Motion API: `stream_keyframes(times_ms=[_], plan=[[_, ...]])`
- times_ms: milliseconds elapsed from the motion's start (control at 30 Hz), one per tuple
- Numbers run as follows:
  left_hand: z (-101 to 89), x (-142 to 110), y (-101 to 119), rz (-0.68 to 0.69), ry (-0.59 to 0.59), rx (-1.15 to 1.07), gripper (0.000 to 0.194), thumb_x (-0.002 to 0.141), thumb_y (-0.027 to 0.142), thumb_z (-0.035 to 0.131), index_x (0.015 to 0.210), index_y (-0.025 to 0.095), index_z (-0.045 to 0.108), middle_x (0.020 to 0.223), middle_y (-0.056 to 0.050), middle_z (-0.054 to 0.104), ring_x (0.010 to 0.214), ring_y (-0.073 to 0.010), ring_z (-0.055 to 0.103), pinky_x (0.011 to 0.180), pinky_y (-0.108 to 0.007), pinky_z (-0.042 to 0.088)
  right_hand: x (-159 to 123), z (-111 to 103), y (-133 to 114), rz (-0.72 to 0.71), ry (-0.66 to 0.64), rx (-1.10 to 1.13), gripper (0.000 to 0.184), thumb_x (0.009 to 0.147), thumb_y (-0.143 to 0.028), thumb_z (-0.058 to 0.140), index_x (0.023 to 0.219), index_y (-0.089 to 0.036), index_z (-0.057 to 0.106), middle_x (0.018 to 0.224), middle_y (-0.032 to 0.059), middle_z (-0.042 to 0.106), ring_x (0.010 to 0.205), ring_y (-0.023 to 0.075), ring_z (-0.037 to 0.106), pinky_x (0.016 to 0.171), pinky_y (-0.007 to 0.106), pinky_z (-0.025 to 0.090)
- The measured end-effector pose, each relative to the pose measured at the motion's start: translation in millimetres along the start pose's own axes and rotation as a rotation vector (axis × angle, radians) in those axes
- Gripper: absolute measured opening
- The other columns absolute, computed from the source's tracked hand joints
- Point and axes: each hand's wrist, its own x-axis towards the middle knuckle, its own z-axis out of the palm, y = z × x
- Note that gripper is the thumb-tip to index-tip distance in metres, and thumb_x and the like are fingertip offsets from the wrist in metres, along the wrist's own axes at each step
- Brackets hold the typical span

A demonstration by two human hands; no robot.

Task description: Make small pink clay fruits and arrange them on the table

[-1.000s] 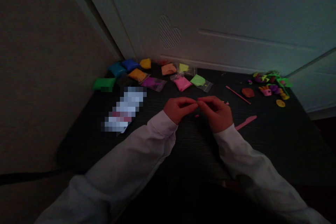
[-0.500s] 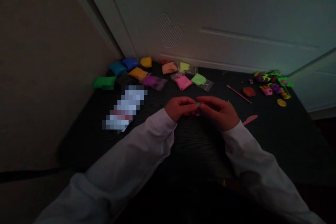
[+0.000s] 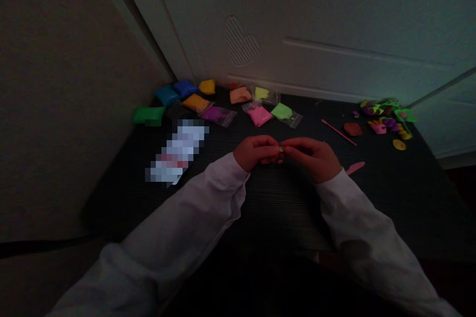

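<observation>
Between my fingertips, over the middle of the dark table (image 3: 282, 208), is a small piece of green modelling clay (image 3: 281, 149). My left hand (image 3: 256, 152) pinches it from the left with thumb and forefinger. From the other side my right hand (image 3: 312, 157) closes thumb and fingers on the same piece. A tiny pink bit (image 3: 280, 161) shows just below the fingertips; whether it is held or lies on the table I cannot tell. To the right of my right hand lies a pink plastic knife (image 3: 356, 167), its near end hidden by the sleeve.
Packs of clay lie along the back, among them a green pack (image 3: 148, 115), a pink pack (image 3: 259, 114) and a light green pack (image 3: 282, 111). A blurred phone-like slab (image 3: 178, 151) lies left. At right are a thin pink stick (image 3: 338, 132), a reddish-brown lump (image 3: 353, 129) and colourful clay figures (image 3: 388, 121).
My right fingers have come down slightly and closed nearer the green clay. The left hand stays almost where it was.
</observation>
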Motion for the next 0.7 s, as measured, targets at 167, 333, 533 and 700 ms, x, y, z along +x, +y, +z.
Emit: stream_keyframes(times_ms=[167, 333, 533, 700], plan=[[2.0, -0.5, -1.1, 0.027, 0.043, 0.068, 0.020, 0.061, 0.029, 0.063, 0.068, 0.012, 0.055, 0.055, 0.003, 0.054, 0.048, -0.0040, 0.046, 0.044, -0.017, 0.029, 0.3, 3.4, 2.1, 0.000, 0.043, 0.027, 0.016, 0.065, -0.027, 0.063, 0.080, -0.021, 0.065, 0.072, -0.0014, 0.067, 0.065, 0.0101, 0.061, 0.059, 0.024, 0.050], [0.8, 0.7, -1.6, 0.033, 0.077, 0.049, 0.019, 0.059, 0.027, 0.063, 0.069, 0.013, 0.055, 0.056, 0.003, 0.054, 0.049, -0.0049, 0.048, 0.044, -0.018, 0.031, 0.0, 4.1, 3.1, 0.022, 0.065, 0.065, 0.017, 0.065, -0.028, 0.063, 0.080, -0.020, 0.065, 0.071, -0.0005, 0.067, 0.066, 0.0112, 0.061, 0.062, 0.026, 0.051], [0.9, 0.7, 1.7, 0.025, 0.138, -0.028, 0.020, 0.057, 0.027, 0.064, 0.069, 0.013, 0.056, 0.057, 0.003, 0.054, 0.049, -0.0054, 0.048, 0.043, -0.018, 0.031, -0.4, 5.0, 2.7, 0.020, 0.106, 0.106, 0.016, 0.064, -0.027, 0.064, 0.079, -0.021, 0.064, 0.069, -0.0011, 0.066, 0.065, 0.0112, 0.062, 0.061, 0.025, 0.051], [1.6, 1.6, -0.9, 0.032, 0.139, -0.014, 0.024, 0.055, 0.027, 0.067, 0.071, 0.013, 0.057, 0.056, 0.003, 0.054, 0.048, -0.0048, 0.047, 0.043, -0.018, 0.030, -0.8, 6.4, 3.3, 0.022, 0.106, 0.104, 0.018, 0.063, -0.030, 0.065, 0.078, -0.020, 0.064, 0.070, -0.0005, 0.066, 0.065, 0.0118, 0.062, 0.060, 0.026, 0.051]])
